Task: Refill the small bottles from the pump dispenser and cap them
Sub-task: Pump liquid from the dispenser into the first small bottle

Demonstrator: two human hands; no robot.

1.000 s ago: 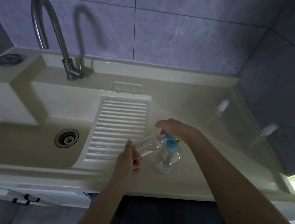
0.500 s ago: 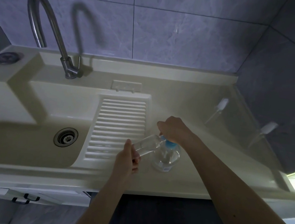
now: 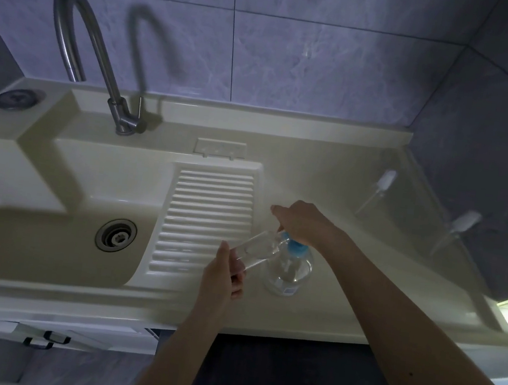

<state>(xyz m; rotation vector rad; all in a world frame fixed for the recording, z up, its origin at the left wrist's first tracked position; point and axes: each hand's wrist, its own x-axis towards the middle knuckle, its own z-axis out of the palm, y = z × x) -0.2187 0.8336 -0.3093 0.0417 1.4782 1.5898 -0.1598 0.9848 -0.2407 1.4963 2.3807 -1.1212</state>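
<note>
Pump dispenser stands upright on the tabletop, just right of the ribbed drainboard. Clear body, blue pump top, liquid level low.

Right hand sits on top of the dispenser's blue pump, fingers curled down over the head and covering it. How far the head is pressed down cannot be read.

Left hand, near-left of the dispenser, grips the base end of a small clear bottle, fingers and thumb wrapped round it.

Key relation: the small bottle's long axis is tilted, running from the left hand up and right toward the pump, with its open mouth at or just under the nozzle, beneath the right hand. Exact mouth-to-nozzle contact is hidden by the right hand.

Judgement: filling step in hand; the mouth must stay lined under the nozzle or liquid spills on the tabletop.

Two capped bottles lie far right of the dispenser, well apart from both hands.
</note>
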